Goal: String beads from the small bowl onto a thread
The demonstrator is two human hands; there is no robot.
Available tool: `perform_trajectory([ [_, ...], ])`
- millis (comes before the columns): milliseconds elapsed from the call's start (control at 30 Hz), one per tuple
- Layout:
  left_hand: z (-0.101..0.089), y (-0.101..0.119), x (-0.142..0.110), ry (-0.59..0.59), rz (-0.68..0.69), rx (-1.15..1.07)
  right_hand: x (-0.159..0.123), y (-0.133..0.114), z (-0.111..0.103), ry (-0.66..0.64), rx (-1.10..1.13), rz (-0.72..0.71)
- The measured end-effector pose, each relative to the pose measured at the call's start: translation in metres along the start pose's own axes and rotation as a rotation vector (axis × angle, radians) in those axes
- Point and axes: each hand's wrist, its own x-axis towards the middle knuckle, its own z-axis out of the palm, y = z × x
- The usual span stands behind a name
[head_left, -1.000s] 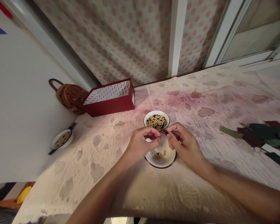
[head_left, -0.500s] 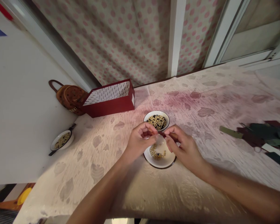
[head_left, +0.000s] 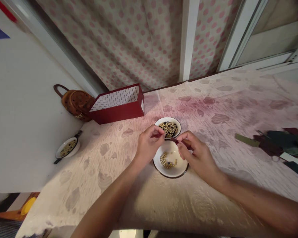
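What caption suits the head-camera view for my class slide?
Left hand and right hand hover over a round white bowl of beans, beside a fuller round white bowl of yellow and black beans.

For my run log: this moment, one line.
left hand: raised; right hand: pinching dark red item; far bowl: mixed beans; near bowl: fewer beans

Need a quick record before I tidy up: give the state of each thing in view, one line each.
left hand, fingers curled together over the rear bowl's rim
right hand, fingertips pinching a dark-red item
rear white bowl, full of pale and black beans
front white bowl, small pile of pale beans
red box, open
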Motion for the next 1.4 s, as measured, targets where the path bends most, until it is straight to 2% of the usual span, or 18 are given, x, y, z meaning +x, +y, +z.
perform_trajectory([
  [133,-0.002,0.001,-0.002,-0.036,0.127,0.315,0.001,0.001,0.000,0.019,0.006,0.022],
  [300,0.002,0.010,-0.014,-0.330,0.229,0.629,0.003,0.001,0.000,0.027,0.014,0.012],
  [433,0.008,0.011,-0.018,-0.451,0.290,0.847,0.003,0.000,0.000,0.041,-0.006,0.001],
  [633,0.010,0.014,-0.017,-0.507,0.306,0.880,0.002,0.000,0.000,0.033,-0.004,-0.002],
  [800,0.011,0.013,-0.018,-0.485,0.304,0.874,0.003,0.000,0.000,0.039,0.001,-0.017],
  [900,0.009,0.013,-0.019,-0.387,0.221,0.712,0.002,0.000,0.000,0.034,0.018,-0.004],
  [1067,0.004,0.015,-0.017,-0.206,-0.028,0.010,0.002,-0.001,0.000,0.020,0.031,0.000],
  [1133,0.002,0.013,-0.015,-0.160,-0.124,-0.180,0.002,-0.002,0.000,0.013,0.029,-0.002],
  [1233,0.001,0.010,-0.014,-0.135,-0.206,-0.323,0.000,-0.001,0.000,0.002,0.020,-0.016],
  [1400,0.000,0.009,-0.013,-0.147,-0.236,-0.399,-0.002,0.002,0.001,-0.011,0.007,-0.050],
])
